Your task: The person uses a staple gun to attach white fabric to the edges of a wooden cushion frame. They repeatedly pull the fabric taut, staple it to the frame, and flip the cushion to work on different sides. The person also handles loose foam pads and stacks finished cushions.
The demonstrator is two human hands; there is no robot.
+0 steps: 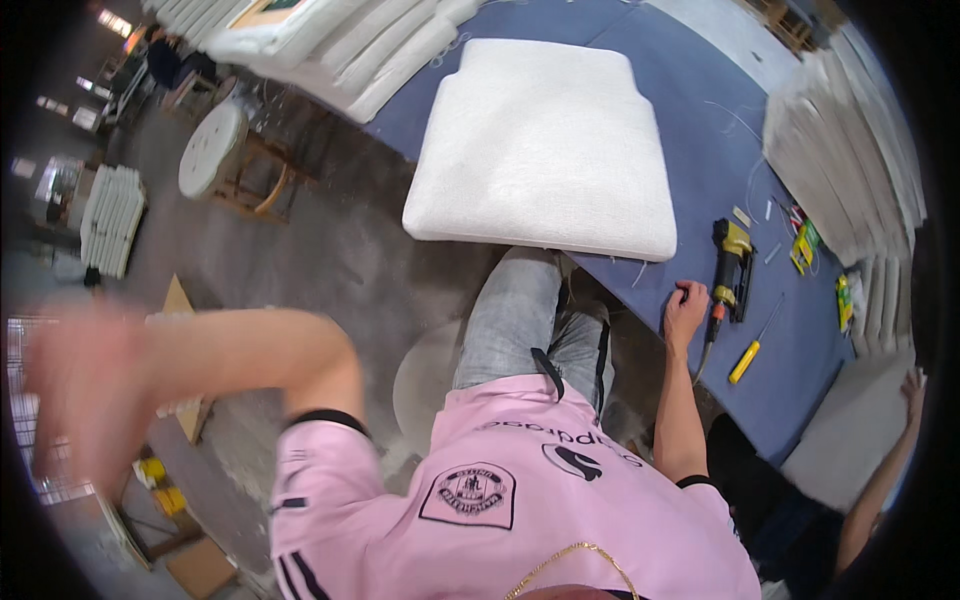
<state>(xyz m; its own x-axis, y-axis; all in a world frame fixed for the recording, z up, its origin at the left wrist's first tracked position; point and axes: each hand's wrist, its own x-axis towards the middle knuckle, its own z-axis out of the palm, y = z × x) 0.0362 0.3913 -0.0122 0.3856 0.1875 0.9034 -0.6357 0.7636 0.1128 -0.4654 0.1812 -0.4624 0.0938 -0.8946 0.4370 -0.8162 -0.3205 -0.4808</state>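
Observation:
A white upholstered cushion [540, 150] with notched far corners lies on the blue-topped table [705, 180], its near edge over the table's front edge. My left hand [85, 385] is raised out to the left, away from the table, and motion smears its fingers. My right hand [685, 312] rests at the table's front edge with its fingers curled; a small dark bit shows at the fingertips, too small to name. Just right of that hand lies a yellow and black air stapler [733, 270] with a hose. A screwdriver [745, 362] with a yellow handle lies nearer the table's edge.
Stacked white cushions [370, 50] stand at the far left of the table, and pale stacked covers [840, 150] at the right. Yellow-green packets [804, 246] lie near them. A round padded stool [215, 150] stands left. Another person's arm [890, 460] reaches in at the right.

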